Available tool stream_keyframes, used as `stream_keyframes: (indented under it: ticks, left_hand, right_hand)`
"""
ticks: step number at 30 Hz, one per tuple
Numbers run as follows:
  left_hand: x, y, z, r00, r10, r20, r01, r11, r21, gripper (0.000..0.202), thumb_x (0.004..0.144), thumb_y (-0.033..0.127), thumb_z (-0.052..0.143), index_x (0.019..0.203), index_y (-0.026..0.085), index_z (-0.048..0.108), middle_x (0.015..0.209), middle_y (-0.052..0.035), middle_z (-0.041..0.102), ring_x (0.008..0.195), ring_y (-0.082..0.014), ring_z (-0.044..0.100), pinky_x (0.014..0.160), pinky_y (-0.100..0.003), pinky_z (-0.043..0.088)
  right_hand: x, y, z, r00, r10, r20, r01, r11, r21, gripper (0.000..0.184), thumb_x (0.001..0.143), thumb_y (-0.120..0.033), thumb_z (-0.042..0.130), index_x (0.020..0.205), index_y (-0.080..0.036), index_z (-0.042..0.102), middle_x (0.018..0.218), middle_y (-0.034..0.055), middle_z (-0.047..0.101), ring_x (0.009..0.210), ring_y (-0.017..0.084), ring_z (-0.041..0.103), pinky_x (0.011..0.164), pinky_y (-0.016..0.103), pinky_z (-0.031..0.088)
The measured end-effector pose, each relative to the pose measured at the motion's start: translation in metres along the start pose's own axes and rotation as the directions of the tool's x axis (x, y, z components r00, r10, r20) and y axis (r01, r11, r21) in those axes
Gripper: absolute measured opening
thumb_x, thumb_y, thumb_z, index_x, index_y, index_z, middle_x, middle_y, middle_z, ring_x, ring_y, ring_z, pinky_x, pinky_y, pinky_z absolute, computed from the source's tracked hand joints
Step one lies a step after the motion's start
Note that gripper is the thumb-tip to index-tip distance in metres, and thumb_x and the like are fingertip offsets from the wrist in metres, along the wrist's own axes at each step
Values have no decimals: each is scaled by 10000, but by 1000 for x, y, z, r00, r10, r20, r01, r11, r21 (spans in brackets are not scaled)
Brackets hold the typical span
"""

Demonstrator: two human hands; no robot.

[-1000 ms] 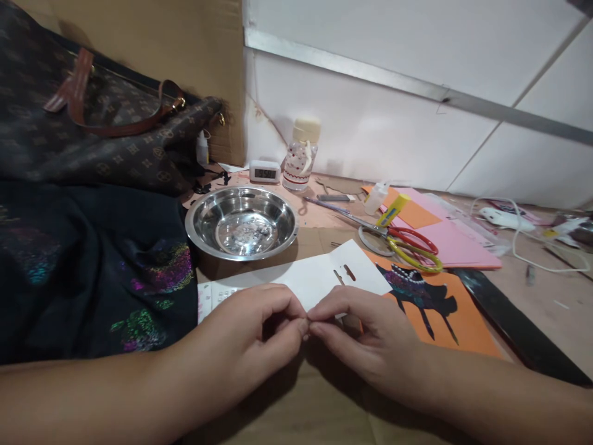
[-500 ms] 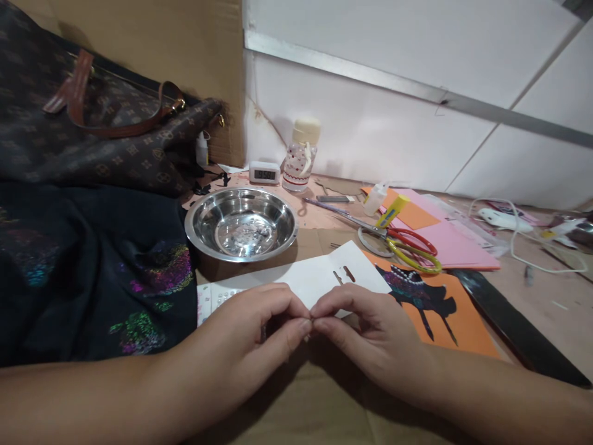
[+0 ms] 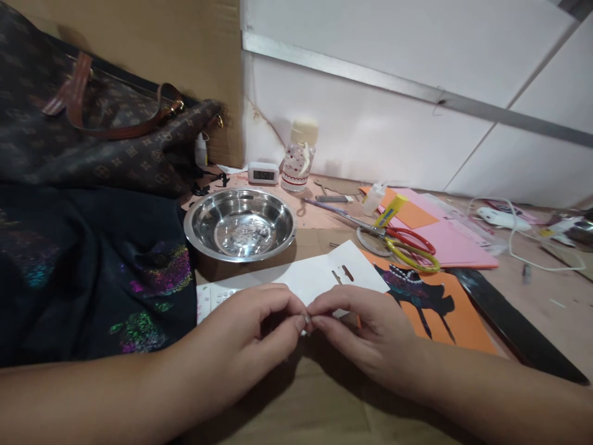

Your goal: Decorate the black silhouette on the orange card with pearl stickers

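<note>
My left hand point(image 3: 245, 337) and my right hand point(image 3: 365, 334) meet fingertip to fingertip over the brown table, both pinched on something tiny that I cannot make out. Just behind the fingers lies a white card point(image 3: 306, 278) with a hanger slot and rows of small beads at its left end. To the right lies an orange sheet point(image 3: 456, 324) bearing a black cut-out figure point(image 3: 419, 296) edged with small pearls. A steel bowl point(image 3: 239, 224) stands behind the card.
A brown patterned handbag point(image 3: 92, 136) and dark glittery cloth point(image 3: 88, 272) fill the left. Scissors point(image 3: 403, 244), a glue stick point(image 3: 391, 210), a small bottle point(image 3: 299, 154), a digital clock point(image 3: 262, 173), pink sheets point(image 3: 456, 238), a black strip point(image 3: 514, 324) and a white cable point(image 3: 523, 238) lie behind and right.
The hands stay pinched together in nearly the same spot; only the fingertips shift slightly. Nothing else has moved.
</note>
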State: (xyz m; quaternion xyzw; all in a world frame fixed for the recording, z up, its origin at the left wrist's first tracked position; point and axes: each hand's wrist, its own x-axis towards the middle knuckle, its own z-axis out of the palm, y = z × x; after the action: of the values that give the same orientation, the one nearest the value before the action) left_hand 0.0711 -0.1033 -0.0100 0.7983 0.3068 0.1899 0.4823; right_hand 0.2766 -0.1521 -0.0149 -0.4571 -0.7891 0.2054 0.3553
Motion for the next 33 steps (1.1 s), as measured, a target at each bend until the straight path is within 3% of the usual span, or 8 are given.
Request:
stream_keyframes:
  ticks: [5, 10, 19, 27, 33]
  left_hand:
    - [3, -1, 1, 996, -91, 2, 91, 995, -48, 181, 874, 303, 510, 768, 198, 613, 746, 5, 645, 710, -169, 584, 606, -246, 424]
    - [2, 0, 1, 997, -74, 8, 74, 997, -9, 188, 859, 301, 525, 734, 192, 614, 699, 9, 622, 661, -159, 556, 584, -245, 406]
    - [0, 0, 1, 1000, 19, 22, -18, 1000, -25, 230, 991, 258, 485, 908, 185, 687, 891, -3, 700, 859, -161, 646, 778, -252, 477]
    - [0, -1, 0, 999, 44, -9, -45, 998, -54, 225, 957, 166, 471, 901, 195, 687, 888, 18, 713, 855, -145, 661, 783, -223, 488]
    - [-1, -2, 0, 1000, 19, -9, -20, 997, -77, 228, 948, 210, 473, 916, 213, 699, 892, 19, 719, 882, -172, 672, 761, -246, 498]
  right_hand:
    - [-2, 0, 1, 1000, -26, 12, 26, 998, 57, 101, 939, -304, 678, 986, -226, 723, 847, 28, 800, 709, 151, 727, 652, 223, 571]
    - [0, -1, 2, 999, -47, -4, 47, 999, 22, 97, 943, -205, 626, 923, -219, 721, 802, 21, 788, 678, 137, 708, 643, 216, 549]
    - [2, -3, 4, 976, 218, 26, -219, 963, 156, 60, 879, -228, 620, 836, -214, 659, 684, -2, 694, 568, 118, 636, 480, 177, 498]
    - [2, -1, 5, 983, 185, 9, -185, 972, 143, 67, 839, -166, 599, 814, -218, 634, 696, -17, 707, 599, 109, 662, 537, 163, 520]
    - [3, -1, 4, 987, 163, -11, -160, 977, 140, 79, 839, -149, 588, 816, -214, 626, 696, -22, 697, 601, 99, 656, 562, 156, 525]
